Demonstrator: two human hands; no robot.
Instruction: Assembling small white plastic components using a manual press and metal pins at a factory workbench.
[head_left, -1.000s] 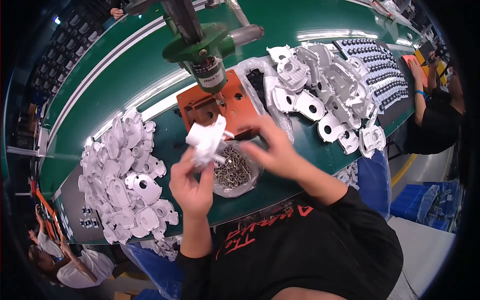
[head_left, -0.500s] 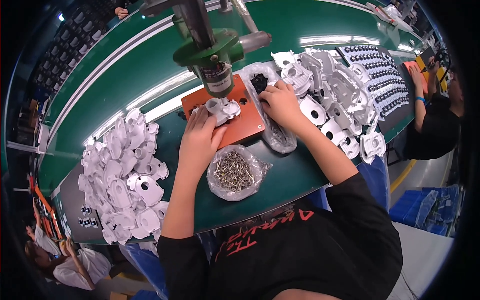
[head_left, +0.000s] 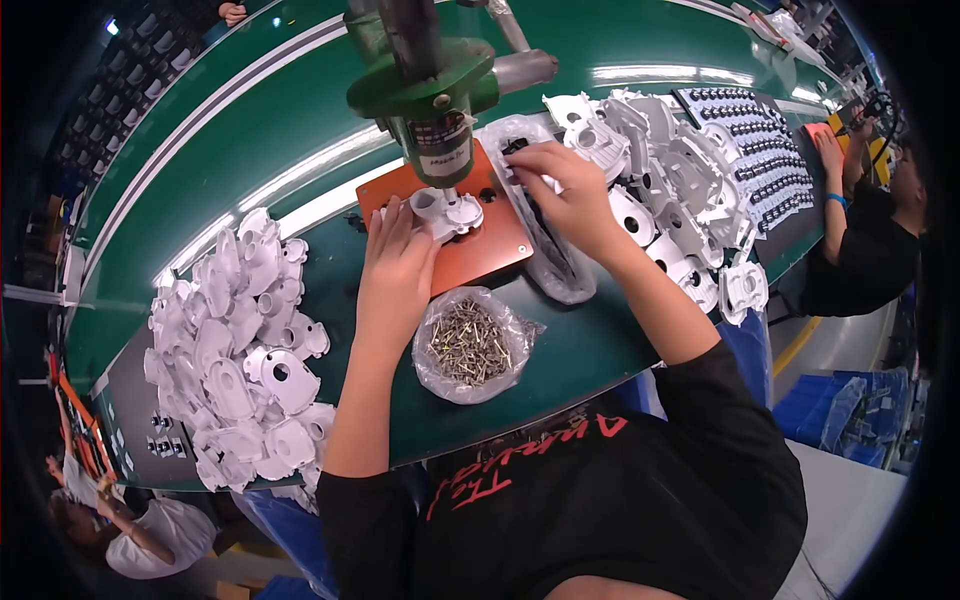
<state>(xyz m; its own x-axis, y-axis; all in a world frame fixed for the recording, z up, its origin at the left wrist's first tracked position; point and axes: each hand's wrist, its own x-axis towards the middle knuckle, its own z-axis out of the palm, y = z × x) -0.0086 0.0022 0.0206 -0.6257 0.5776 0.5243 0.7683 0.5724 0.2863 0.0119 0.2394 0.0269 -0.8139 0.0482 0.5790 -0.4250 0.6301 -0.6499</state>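
A white plastic housing (head_left: pixel 432 208) with a round tube rests on the orange fixture block (head_left: pixel 480 262). My left hand (head_left: pixel 396 268) lies along its left side, fingers together and thumb below, holding it there. Over the housing stands the green press head (head_left: pixel 436 135), its thin metal spindle (head_left: pixel 450 194) reaching down to the part. To the right, my right hand (head_left: pixel 572 195) is bent over a clear plastic bag (head_left: pixel 570 285) of small black parts (head_left: pixel 545 232). Its thumb and forefinger are curled at the bag's far end; anything between the fingertips is too small to make out.
An open bag of screws (head_left: pixel 468 345) sits in front of the block. White housings are heaped at left (head_left: pixel 235 350) and right (head_left: pixel 650 160). Beyond the right heap, a board (head_left: pixel 765 160) carries rows of small black-and-white parts. Co-workers sit at right (head_left: pixel 870 230) and lower left (head_left: pixel 160 525).
My right hand has lifted and moved toward the far end of the bag, its fingers more visible. My left hand stays on the housing. The whole view has shifted slightly.
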